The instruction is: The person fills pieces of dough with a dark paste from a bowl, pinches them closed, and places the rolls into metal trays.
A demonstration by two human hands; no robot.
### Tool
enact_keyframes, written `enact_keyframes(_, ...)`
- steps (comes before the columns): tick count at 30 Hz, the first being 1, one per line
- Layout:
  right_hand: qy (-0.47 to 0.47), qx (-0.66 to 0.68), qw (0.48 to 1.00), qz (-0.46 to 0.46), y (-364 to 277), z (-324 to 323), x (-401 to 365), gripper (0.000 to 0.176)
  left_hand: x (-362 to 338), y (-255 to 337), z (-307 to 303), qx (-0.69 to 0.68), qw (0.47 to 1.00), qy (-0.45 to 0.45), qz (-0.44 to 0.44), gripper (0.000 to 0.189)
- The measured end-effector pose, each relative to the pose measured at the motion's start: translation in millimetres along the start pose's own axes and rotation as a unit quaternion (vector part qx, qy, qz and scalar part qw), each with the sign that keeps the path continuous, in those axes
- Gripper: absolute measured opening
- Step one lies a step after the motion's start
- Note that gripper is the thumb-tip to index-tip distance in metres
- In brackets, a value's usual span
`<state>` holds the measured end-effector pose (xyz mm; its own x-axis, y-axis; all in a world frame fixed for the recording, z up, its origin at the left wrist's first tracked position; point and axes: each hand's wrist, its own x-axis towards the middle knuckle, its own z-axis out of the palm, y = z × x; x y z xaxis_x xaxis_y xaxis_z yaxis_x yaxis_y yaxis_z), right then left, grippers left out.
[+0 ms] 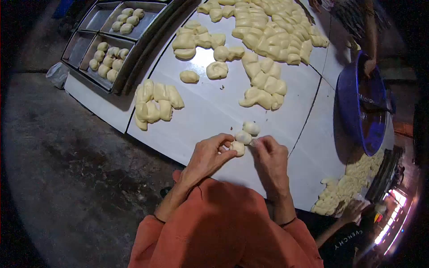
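Three small pale dough balls lie in a short slanting row on the white table in front of me. My left hand (210, 156) curls its thumb and fingers around the nearest dough ball (237, 148). Beside the middle dough ball (243, 136), my right hand (272, 161) pinches what looks like a bit of dough at the ball's right edge; its fingertips partly hide it. The farthest dough ball (251, 128) rests untouched just beyond. Cut dough pieces (266, 89) sit farther up the table, and another dough cluster (156, 102) lies to the left.
Metal trays (100, 53) at upper left hold several dough balls. A large dough mass (277, 31) covers the far tabletop (214, 107). On the right stands a purple basin (351, 102) with another person's arm (370, 44) reaching in. Flattened dough (348, 185) lies near a co-worker's hand (355, 207).
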<state>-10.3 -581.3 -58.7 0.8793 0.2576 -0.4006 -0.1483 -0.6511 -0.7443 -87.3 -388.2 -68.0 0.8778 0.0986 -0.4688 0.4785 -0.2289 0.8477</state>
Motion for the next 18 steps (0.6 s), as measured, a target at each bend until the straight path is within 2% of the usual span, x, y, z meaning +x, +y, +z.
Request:
enact_keyframes(2,-0.047,0.012,0.999,-0.010,2.3,8.1,-11.7,0.023,-1.1,-1.3,2.5,0.000,1.000,0.007,0.024,0.037)
enact_keyframes(3,-0.077,0.091,0.992,0.037,14.3,16.9,-14.2,0.024,-0.6,-6.4,4.3,0.004,0.999,0.007,0.033,0.036)
enact_keyframes(4,-0.089,0.126,0.988,0.016,23.3,23.1,-15.5,0.021,-0.9,-9.3,5.1,0.007,0.999,0.009,0.041,0.035)
enact_keyframes(6,-0.103,0.161,0.981,0.036,25.4,25.4,-18.8,0.029,-5.9,-5.5,2.2,-0.029,0.999,-0.018,0.015,0.035)
enact_keyframes(9,-0.113,0.187,0.975,0.027,40.8,26.0,-26.3,0.021,-13.6,-8.2,-1.6,-0.062,0.997,-0.043,0.008,0.039)
enact_keyframes(12,-0.114,0.253,0.959,-0.064,44.2,26.1,-35.4,0.018,-20.8,-19.7,12.0,-0.251,0.967,-0.007,-0.038,0.044)
enact_keyframes(13,-0.123,0.242,0.959,-0.076,48.4,25.9,-36.8,0.016,-19.9,-23.9,13.4,-0.222,0.974,-0.026,-0.036,0.052)
enact_keyframes(16,-0.127,0.278,0.946,-0.106,46.9,29.0,-37.4,0.016,-18.9,-25.4,16.2,-0.342,0.928,-0.101,-0.106,0.056)
enact_keyframes(18,-0.126,0.260,0.951,-0.107,46.7,30.7,-35.9,0.016,-19.4,-21.8,13.6,-0.346,0.924,-0.111,-0.123,0.049)
